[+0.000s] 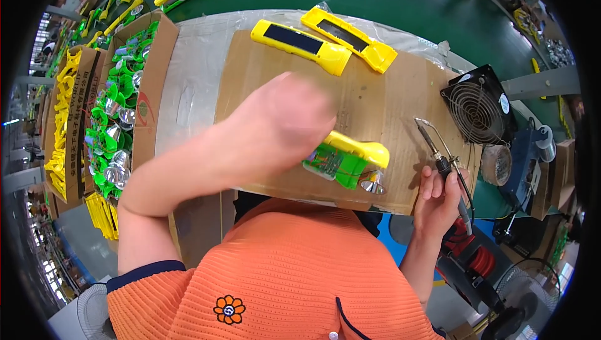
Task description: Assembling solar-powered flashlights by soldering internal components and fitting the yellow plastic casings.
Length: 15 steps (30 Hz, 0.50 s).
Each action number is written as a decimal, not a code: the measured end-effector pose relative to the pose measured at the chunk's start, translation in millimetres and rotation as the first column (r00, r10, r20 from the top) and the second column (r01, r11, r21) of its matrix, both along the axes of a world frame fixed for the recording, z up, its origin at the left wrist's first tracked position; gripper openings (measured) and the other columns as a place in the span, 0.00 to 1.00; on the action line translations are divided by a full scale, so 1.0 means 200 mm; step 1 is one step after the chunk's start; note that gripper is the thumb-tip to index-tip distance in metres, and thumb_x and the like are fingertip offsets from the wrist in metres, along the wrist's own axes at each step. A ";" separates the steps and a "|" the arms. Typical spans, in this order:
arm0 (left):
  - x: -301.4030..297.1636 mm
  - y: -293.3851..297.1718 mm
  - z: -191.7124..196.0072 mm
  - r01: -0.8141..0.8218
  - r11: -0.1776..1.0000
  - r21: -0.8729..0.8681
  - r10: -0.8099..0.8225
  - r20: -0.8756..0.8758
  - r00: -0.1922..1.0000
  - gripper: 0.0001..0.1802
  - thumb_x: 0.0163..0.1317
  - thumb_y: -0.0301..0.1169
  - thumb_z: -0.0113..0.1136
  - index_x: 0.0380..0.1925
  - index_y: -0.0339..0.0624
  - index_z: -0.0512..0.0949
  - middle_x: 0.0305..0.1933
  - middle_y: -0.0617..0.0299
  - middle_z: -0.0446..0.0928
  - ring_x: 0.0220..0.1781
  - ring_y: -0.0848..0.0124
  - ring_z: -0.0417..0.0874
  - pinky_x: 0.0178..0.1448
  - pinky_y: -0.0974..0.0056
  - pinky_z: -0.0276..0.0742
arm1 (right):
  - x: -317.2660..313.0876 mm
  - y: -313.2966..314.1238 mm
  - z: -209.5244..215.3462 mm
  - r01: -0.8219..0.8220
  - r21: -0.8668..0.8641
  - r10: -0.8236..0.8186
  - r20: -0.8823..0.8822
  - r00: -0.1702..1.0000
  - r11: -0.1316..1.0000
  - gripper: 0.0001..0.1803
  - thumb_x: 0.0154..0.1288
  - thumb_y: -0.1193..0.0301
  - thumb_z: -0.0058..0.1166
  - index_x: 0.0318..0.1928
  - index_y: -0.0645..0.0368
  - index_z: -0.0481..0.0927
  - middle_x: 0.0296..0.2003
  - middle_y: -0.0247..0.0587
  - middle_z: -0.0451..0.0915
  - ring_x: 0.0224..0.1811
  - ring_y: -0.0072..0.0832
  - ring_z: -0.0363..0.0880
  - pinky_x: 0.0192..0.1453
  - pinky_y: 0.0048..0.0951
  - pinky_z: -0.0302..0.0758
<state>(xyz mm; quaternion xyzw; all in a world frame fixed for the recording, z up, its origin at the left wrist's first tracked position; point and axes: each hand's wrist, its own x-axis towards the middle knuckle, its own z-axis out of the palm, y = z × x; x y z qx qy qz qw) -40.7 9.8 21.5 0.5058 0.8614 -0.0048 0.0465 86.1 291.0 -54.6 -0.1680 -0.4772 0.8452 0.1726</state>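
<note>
My left hand [285, 118] is a blur above the cardboard sheet [250, 67], and its fingers cannot be made out. Just beneath and right of it lies a flashlight body, with a green housing [344, 170], a yellow shell [360, 147] and wires and a circuit board showing. A silver reflector [374, 183] sits at its right end. Whether my left hand touches this body is unclear. In my right hand [436, 199] is a soldering iron [443, 163], gripped by its handle, tip pointing up and away, with a thin bent metal tube alongside.
Two yellow shells with dark panels, one nearer [297, 41] and one farther [347, 34], lie at the far side. Left stand a carton of green housings [164, 64] and a carton of yellow parts [91, 121]. A black fan [479, 105] and blue box [524, 164] stand right.
</note>
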 end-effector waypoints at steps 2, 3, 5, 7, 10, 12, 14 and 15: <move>0.08 -0.05 0.00 -0.030 0.977 0.209 0.013 0.083 0.996 0.30 0.49 0.36 0.69 0.54 0.40 0.77 0.50 0.57 0.77 0.55 0.60 0.78 0.60 0.57 0.71 | 0.01 0.01 -0.02 0.012 -0.009 -0.012 -0.008 1.000 1.000 0.09 0.73 0.71 0.49 0.35 0.53 0.64 0.17 0.30 0.63 0.18 0.21 0.63 0.51 0.35 0.74; 0.14 -0.07 -0.02 -0.104 0.976 0.192 0.067 0.192 0.979 0.35 0.48 0.38 0.71 0.58 0.40 0.75 0.54 0.54 0.76 0.56 0.59 0.77 0.61 0.55 0.71 | 0.00 0.00 -0.01 -0.016 -0.016 0.015 -0.022 1.000 1.000 0.09 0.73 0.71 0.49 0.35 0.53 0.64 0.18 0.30 0.63 0.18 0.21 0.63 0.51 0.36 0.74; 0.20 -0.09 -0.12 -0.100 0.977 0.190 0.092 0.048 0.995 0.36 0.48 0.37 0.73 0.59 0.39 0.73 0.54 0.54 0.75 0.55 0.58 0.77 0.60 0.54 0.72 | -0.01 0.01 -0.02 -0.035 -0.024 0.035 -0.024 0.999 0.999 0.08 0.73 0.71 0.49 0.36 0.54 0.64 0.18 0.30 0.63 0.18 0.21 0.64 0.52 0.36 0.73; 0.17 -0.12 -0.14 -0.108 0.971 0.212 0.087 0.109 0.990 0.37 0.48 0.36 0.74 0.60 0.40 0.73 0.53 0.53 0.75 0.55 0.57 0.77 0.59 0.53 0.73 | -0.01 0.01 -0.01 -0.037 -0.019 0.036 -0.032 0.999 0.999 0.08 0.73 0.71 0.49 0.36 0.54 0.64 0.18 0.30 0.63 0.18 0.21 0.64 0.51 0.36 0.73; 0.02 -0.12 -0.13 -0.212 0.931 0.297 0.176 0.144 0.974 0.36 0.50 0.35 0.74 0.61 0.43 0.72 0.53 0.53 0.76 0.55 0.55 0.78 0.59 0.53 0.74 | -0.01 0.02 -0.03 -0.047 -0.010 0.046 -0.045 0.998 0.999 0.08 0.73 0.70 0.49 0.37 0.53 0.64 0.18 0.30 0.63 0.19 0.21 0.64 0.51 0.36 0.73; -0.26 -0.10 -0.14 -0.141 0.895 0.423 0.198 -0.094 0.976 0.32 0.56 0.40 0.70 0.60 0.42 0.72 0.48 0.55 0.78 0.50 0.58 0.80 0.52 0.56 0.75 | -0.01 0.02 -0.02 -0.029 -0.027 0.028 -0.050 0.998 0.999 0.07 0.73 0.71 0.49 0.37 0.53 0.65 0.19 0.30 0.63 0.19 0.21 0.64 0.50 0.35 0.73; -0.59 -0.13 -0.12 -0.156 0.884 0.441 0.293 -0.260 0.920 0.29 0.60 0.41 0.68 0.59 0.43 0.72 0.46 0.55 0.79 0.48 0.57 0.81 0.51 0.55 0.77 | -0.01 0.01 -0.01 -0.034 -0.034 0.032 -0.059 0.998 0.999 0.07 0.73 0.71 0.49 0.37 0.53 0.65 0.19 0.30 0.63 0.19 0.21 0.64 0.50 0.35 0.73; -0.76 -0.15 -0.14 -0.175 0.886 0.429 0.339 -0.341 0.877 0.29 0.62 0.42 0.66 0.60 0.44 0.71 0.46 0.54 0.79 0.48 0.57 0.81 0.50 0.56 0.78 | -0.01 0.01 -0.02 -0.028 -0.039 0.026 -0.057 0.998 0.999 0.07 0.73 0.71 0.49 0.37 0.53 0.65 0.19 0.30 0.63 0.19 0.21 0.64 0.50 0.35 0.73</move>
